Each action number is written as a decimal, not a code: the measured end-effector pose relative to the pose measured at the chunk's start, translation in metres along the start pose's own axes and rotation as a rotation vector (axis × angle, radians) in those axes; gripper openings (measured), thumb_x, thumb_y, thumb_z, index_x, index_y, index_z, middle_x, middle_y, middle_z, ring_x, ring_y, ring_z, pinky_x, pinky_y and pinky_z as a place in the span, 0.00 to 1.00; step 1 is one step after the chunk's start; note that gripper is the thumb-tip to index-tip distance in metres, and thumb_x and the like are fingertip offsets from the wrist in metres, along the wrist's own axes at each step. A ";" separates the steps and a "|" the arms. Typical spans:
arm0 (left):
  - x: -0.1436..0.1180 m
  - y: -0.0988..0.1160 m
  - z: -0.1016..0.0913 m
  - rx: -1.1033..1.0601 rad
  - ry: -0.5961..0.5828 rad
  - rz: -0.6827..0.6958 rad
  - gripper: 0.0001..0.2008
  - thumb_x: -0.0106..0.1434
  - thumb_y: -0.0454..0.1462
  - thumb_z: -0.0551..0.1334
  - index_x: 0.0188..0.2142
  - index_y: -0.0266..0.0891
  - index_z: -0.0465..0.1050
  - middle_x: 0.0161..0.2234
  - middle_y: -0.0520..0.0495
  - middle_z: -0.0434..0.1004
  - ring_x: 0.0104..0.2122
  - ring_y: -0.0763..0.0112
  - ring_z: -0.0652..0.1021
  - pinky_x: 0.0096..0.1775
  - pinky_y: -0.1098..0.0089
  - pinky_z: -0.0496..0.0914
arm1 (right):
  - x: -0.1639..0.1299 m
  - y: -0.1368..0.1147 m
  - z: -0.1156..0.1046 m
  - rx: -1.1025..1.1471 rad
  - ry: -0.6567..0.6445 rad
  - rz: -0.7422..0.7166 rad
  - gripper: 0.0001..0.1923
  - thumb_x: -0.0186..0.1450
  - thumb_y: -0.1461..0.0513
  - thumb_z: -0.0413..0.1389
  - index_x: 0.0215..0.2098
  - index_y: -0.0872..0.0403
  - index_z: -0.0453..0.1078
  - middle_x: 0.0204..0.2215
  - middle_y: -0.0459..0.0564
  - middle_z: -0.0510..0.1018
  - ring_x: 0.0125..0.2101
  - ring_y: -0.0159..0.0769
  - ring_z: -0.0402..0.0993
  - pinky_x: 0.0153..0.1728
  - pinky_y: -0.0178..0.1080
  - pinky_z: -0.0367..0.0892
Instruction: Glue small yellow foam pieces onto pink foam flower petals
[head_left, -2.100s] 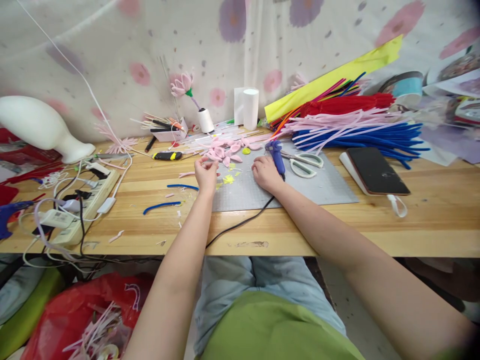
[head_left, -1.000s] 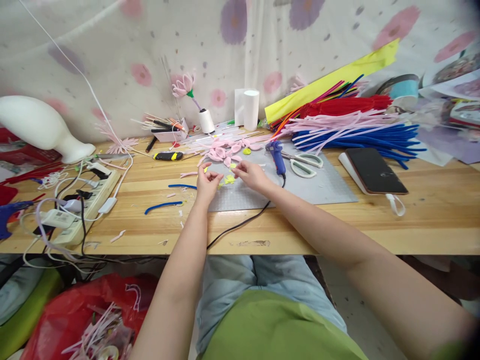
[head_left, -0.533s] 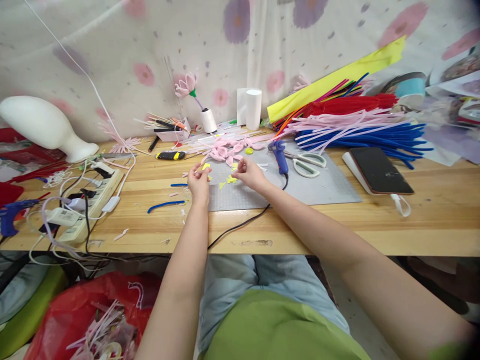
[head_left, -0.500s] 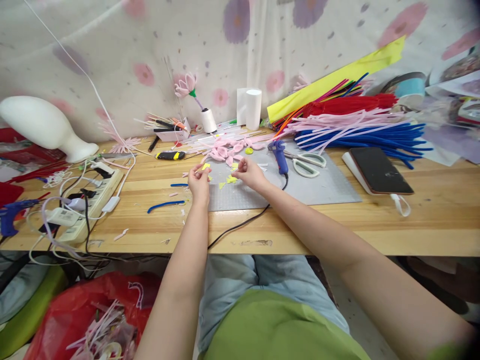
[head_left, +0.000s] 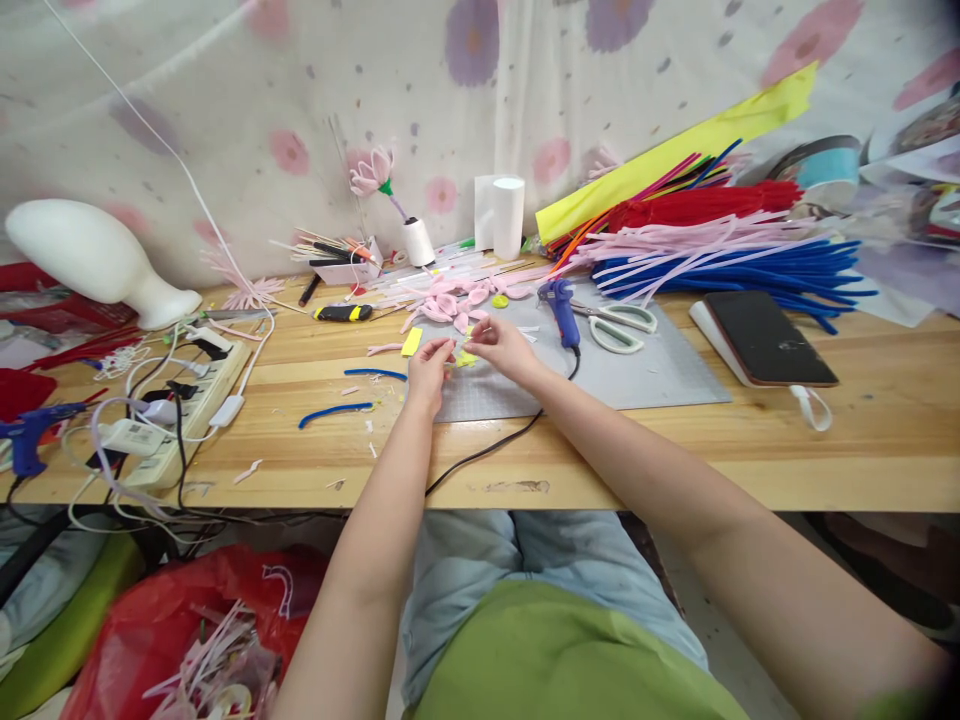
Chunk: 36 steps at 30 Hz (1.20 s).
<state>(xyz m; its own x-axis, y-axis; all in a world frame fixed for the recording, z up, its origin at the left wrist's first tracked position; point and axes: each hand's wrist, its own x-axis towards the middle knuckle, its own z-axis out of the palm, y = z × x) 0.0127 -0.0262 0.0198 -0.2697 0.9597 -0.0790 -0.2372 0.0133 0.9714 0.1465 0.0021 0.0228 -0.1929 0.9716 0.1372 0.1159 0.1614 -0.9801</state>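
L hand [head_left: 429, 364] and R hand [head_left: 504, 346] met over the front-left part of the grey cutting mat [head_left: 645, 365] on the pale wooden table [head_left: 862, 440]. Both had fingertips pressed together, working small yellow scraps [head_left: 462, 357] between them; exact pinch too small to tell, so can't say for sure which hand gripped what. Scraps sat on the mat's near-left corner, right btwn the two hands. A flat yellow strip [head_left: 412, 342] lay on the table just left of the mat, near L hand, not touched.

Behind the hands: a heap of pink looped petals [head_left: 454, 303], then the blue hot-glue gun [head_left: 559, 305] w/ its black cord [head_left: 487, 450] running off the table edge. White-handled scissors [head_left: 619, 326] lay just right of the gun on the mat. A black phone [head_left: 769, 338] rested well to the R. Bundles of blue, pink and red pipe cleaners [head_left: 720, 245] stacked at the back R. Two short bent blue pipe-cleaner pieces [head_left: 336, 410] lay left of L hand, and a white power strip [head_left: 187, 400] w/ tangled cables farther left.
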 end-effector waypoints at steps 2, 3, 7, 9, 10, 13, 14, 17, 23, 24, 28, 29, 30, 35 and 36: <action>0.005 0.001 -0.005 0.036 0.074 0.047 0.08 0.46 0.37 0.65 0.27 0.37 0.72 0.28 0.51 0.73 0.26 0.78 0.70 0.22 0.78 0.58 | -0.007 -0.007 -0.023 -0.118 0.005 -0.121 0.16 0.51 0.51 0.59 0.26 0.53 0.62 0.22 0.45 0.72 0.24 0.30 0.66 0.27 0.34 0.60; 0.007 0.001 -0.008 0.070 0.122 0.084 0.06 0.47 0.36 0.64 0.26 0.37 0.72 0.28 0.51 0.73 0.28 0.77 0.71 0.24 0.77 0.61 | -0.011 -0.010 -0.037 -0.164 -0.001 -0.154 0.17 0.54 0.48 0.57 0.26 0.53 0.63 0.22 0.46 0.73 0.23 0.29 0.66 0.27 0.34 0.60; 0.016 -0.004 -0.016 0.236 0.265 0.251 0.01 0.49 0.33 0.61 0.23 0.38 0.69 0.25 0.53 0.71 0.31 0.75 0.72 0.36 0.74 0.65 | -0.030 -0.007 -0.091 -0.440 0.063 -0.184 0.22 0.59 0.45 0.49 0.22 0.54 0.65 0.17 0.46 0.71 0.20 0.29 0.63 0.25 0.34 0.58; 0.016 -0.008 -0.017 0.349 0.268 0.320 0.02 0.50 0.33 0.60 0.23 0.39 0.68 0.26 0.53 0.72 0.33 0.73 0.72 0.40 0.71 0.66 | -0.032 0.002 -0.110 -0.579 0.248 -0.112 0.24 0.59 0.44 0.48 0.18 0.54 0.63 0.15 0.46 0.68 0.20 0.31 0.63 0.26 0.35 0.57; 0.015 -0.009 -0.016 0.422 0.259 0.358 0.02 0.50 0.33 0.60 0.23 0.39 0.68 0.27 0.52 0.72 0.34 0.72 0.72 0.42 0.70 0.65 | -0.029 0.008 -0.117 -0.628 0.353 -0.060 0.24 0.58 0.44 0.49 0.19 0.54 0.64 0.16 0.47 0.68 0.22 0.32 0.64 0.26 0.36 0.58; 0.009 -0.013 -0.014 0.671 0.218 0.460 0.03 0.50 0.33 0.61 0.22 0.40 0.68 0.28 0.50 0.73 0.36 0.68 0.72 0.47 0.65 0.63 | -0.013 0.026 -0.124 -0.709 0.479 0.032 0.23 0.50 0.44 0.58 0.30 0.55 0.68 0.28 0.52 0.74 0.29 0.38 0.69 0.30 0.39 0.62; 0.007 -0.013 -0.013 0.744 0.207 0.484 0.04 0.50 0.32 0.61 0.21 0.41 0.68 0.29 0.50 0.73 0.37 0.67 0.72 0.48 0.64 0.63 | -0.006 0.031 -0.123 -0.726 0.463 0.044 0.25 0.48 0.46 0.60 0.35 0.56 0.68 0.33 0.54 0.75 0.32 0.40 0.69 0.33 0.40 0.63; 0.001 -0.013 -0.011 0.898 0.200 0.511 0.05 0.50 0.32 0.61 0.21 0.41 0.67 0.31 0.48 0.74 0.40 0.64 0.72 0.49 0.61 0.62 | 0.011 0.043 -0.115 -0.756 0.374 0.073 0.24 0.49 0.51 0.60 0.39 0.57 0.68 0.38 0.60 0.74 0.40 0.47 0.70 0.40 0.45 0.64; -0.001 -0.011 -0.011 1.016 0.190 0.507 0.06 0.51 0.32 0.62 0.21 0.42 0.67 0.34 0.48 0.74 0.43 0.62 0.71 0.49 0.60 0.61 | 0.014 0.049 -0.108 -0.330 0.467 0.071 0.18 0.55 0.52 0.54 0.39 0.54 0.66 0.38 0.54 0.75 0.36 0.40 0.71 0.39 0.45 0.67; -0.001 -0.011 -0.011 1.025 0.185 0.505 0.06 0.51 0.32 0.62 0.21 0.42 0.67 0.34 0.48 0.74 0.43 0.62 0.71 0.49 0.60 0.61 | 0.010 0.047 -0.107 -0.203 0.446 0.026 0.20 0.54 0.51 0.55 0.41 0.53 0.65 0.40 0.52 0.75 0.35 0.37 0.71 0.37 0.43 0.67; -0.002 -0.011 -0.010 1.051 0.165 0.507 0.05 0.51 0.33 0.62 0.22 0.42 0.68 0.36 0.46 0.74 0.44 0.60 0.70 0.49 0.59 0.60 | -0.007 0.031 -0.098 -0.006 0.114 -0.052 0.21 0.49 0.51 0.61 0.37 0.53 0.68 0.37 0.49 0.75 0.28 0.30 0.69 0.30 0.37 0.66; -0.001 -0.012 -0.010 1.055 0.165 0.511 0.04 0.52 0.33 0.62 0.22 0.42 0.68 0.36 0.46 0.74 0.44 0.59 0.70 0.49 0.59 0.60 | -0.011 0.027 -0.095 -0.023 0.036 -0.037 0.21 0.48 0.51 0.62 0.35 0.54 0.69 0.32 0.48 0.75 0.25 0.29 0.67 0.28 0.36 0.65; -0.001 -0.012 -0.010 1.059 0.166 0.515 0.04 0.52 0.33 0.61 0.22 0.42 0.68 0.36 0.46 0.74 0.45 0.59 0.70 0.49 0.59 0.60 | -0.014 0.024 -0.091 -0.054 -0.020 -0.021 0.21 0.47 0.50 0.62 0.33 0.55 0.69 0.27 0.47 0.74 0.23 0.29 0.66 0.26 0.36 0.64; -0.001 -0.014 -0.008 1.077 0.167 0.531 0.04 0.52 0.33 0.61 0.22 0.42 0.67 0.36 0.45 0.73 0.44 0.59 0.70 0.49 0.58 0.60 | -0.020 0.019 -0.072 -0.241 -0.108 -0.015 0.20 0.48 0.46 0.61 0.27 0.54 0.70 0.15 0.42 0.65 0.20 0.30 0.62 0.24 0.36 0.60; -0.001 -0.014 -0.008 1.081 0.168 0.533 0.04 0.52 0.33 0.61 0.22 0.42 0.67 0.36 0.45 0.74 0.44 0.59 0.70 0.49 0.58 0.59 | -0.020 0.019 -0.070 -0.258 -0.115 -0.032 0.21 0.48 0.46 0.61 0.28 0.54 0.71 0.16 0.43 0.66 0.21 0.31 0.63 0.25 0.36 0.61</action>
<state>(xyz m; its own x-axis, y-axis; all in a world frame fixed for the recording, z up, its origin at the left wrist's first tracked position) 0.0094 -0.0296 0.0041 -0.2327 0.8690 0.4366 0.8184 -0.0676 0.5707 0.2204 -0.0023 0.0117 -0.3079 0.9417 0.1355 0.3498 0.2445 -0.9043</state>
